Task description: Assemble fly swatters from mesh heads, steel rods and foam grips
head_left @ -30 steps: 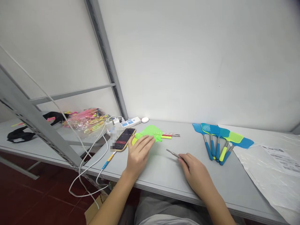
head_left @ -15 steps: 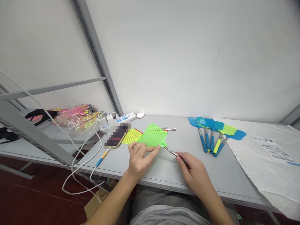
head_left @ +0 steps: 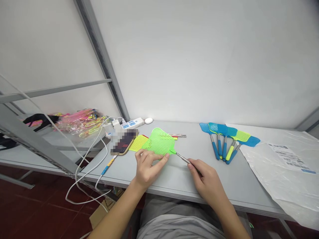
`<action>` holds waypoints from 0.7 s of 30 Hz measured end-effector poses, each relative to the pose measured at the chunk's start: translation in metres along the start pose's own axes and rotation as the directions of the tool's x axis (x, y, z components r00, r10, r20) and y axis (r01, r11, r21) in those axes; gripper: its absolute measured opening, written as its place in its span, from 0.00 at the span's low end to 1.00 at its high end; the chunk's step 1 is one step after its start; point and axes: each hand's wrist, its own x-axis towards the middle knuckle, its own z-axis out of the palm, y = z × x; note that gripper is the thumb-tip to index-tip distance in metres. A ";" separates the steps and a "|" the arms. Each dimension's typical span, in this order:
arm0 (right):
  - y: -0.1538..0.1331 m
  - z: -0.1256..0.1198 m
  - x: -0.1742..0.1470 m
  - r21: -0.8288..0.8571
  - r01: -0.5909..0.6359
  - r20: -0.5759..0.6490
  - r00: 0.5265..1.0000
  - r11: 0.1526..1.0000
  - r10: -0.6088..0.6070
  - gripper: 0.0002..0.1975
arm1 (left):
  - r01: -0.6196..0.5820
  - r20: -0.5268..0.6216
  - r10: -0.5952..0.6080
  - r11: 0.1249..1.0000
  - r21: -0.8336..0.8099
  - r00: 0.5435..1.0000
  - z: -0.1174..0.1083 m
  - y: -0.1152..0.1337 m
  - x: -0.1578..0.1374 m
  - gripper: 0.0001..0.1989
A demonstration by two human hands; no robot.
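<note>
A bright green fly swatter (head_left: 160, 141) with a thin metal stem is held over the table between my hands. At the near edge of its mesh head, my left hand (head_left: 149, 166) pinches it close to the neck. My right hand (head_left: 203, 176) is closed round the dark handle end of the stem. Under and behind the green head lie a yellow swatter head (head_left: 138, 142), a bit of red, and loose metal rods (head_left: 180, 135). To the right rests a fanned group of swatters (head_left: 221, 131) with blue and yellow heads and grips.
A phone (head_left: 124, 143) lies at the left, by a white power strip (head_left: 133, 123) and a round white object (head_left: 149, 120). White cables (head_left: 77, 177) hang over the table edge. White plastic packaging (head_left: 286, 176) covers the right end. Bagged colourful goods (head_left: 82, 121) sit on the left shelf.
The green swatter's head has turned slightly and shifted a little left, so its neck lies more in line with the stem. Both hands keep their hold. The view has shifted slightly.
</note>
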 end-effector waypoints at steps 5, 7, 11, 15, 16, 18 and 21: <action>0.001 0.000 -0.001 -0.007 0.004 0.014 1.000 1.000 -0.004 0.15 | 0.001 -0.016 -0.001 1.000 -0.009 1.000 -0.001 0.000 0.000 0.16; 0.001 0.001 -0.001 -0.008 0.013 0.017 1.000 1.000 -0.013 0.15 | -0.006 -0.028 0.006 1.000 -0.014 1.000 -0.002 -0.001 0.000 0.16; 0.002 0.001 0.000 -0.031 0.032 0.001 0.999 0.999 -0.032 0.14 | -0.020 -0.037 0.020 1.000 -0.001 0.999 -0.003 -0.001 0.000 0.17; 0.004 0.002 0.000 -0.055 0.049 -0.038 0.998 0.997 -0.051 0.14 | -0.034 -0.033 0.033 0.999 -0.026 0.999 -0.002 0.001 -0.001 0.17; 0.004 0.002 -0.001 -0.057 0.055 -0.045 0.997 0.997 -0.058 0.14 | -0.038 -0.038 0.037 0.999 -0.035 0.999 -0.001 0.001 -0.001 0.17; 0.006 0.002 -0.001 -0.064 0.071 -0.053 0.996 0.995 -0.074 0.14 | -0.049 -0.045 0.047 0.998 -0.044 0.998 0.000 0.003 -0.001 0.17; 0.007 0.002 -0.002 -0.070 0.088 -0.052 0.994 0.994 -0.092 0.13 | -0.051 -0.088 0.051 0.999 -0.002 0.995 0.003 0.005 0.001 0.17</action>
